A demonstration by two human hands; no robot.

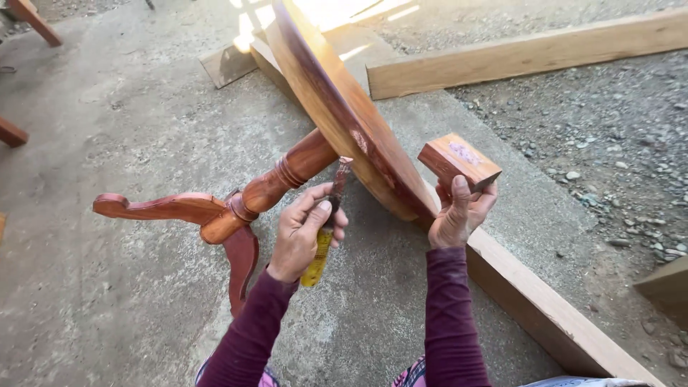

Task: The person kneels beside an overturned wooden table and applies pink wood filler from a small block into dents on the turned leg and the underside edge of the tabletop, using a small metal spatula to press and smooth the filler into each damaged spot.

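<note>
Left hand is wrapped around a chisel with a yellow handle, fingers curled tight and the thumb lying along the shaft. The handle sticks out below the fist and the dark metal blade points up, its tip right at the underside of the round tabletop, near where the turned column meets it. Can't quite tell whether the tip is actually touching the wood or just shy of it.

Right hand is gripping a small reddish wood block from below, thumb up the near face and fingers around the far side. The block sits just beside the edge of the tabletop, a bit to the right of it, held up off the ground. Both arms are in dark maroon sleeves.

The piece itself is a small pedestal table lying tipped on its side. The round top stands on its rim on the concrete, leaning against a long pale timber plank that runs down toward the bottom right. The turned column sticks out to the left and ends in curved reddish legs, one stretching left and one bending down to the floor.

Further out there's a second pale plank lying across the top right, gravel on the right side, and grey concrete floor everywhere else.
</note>
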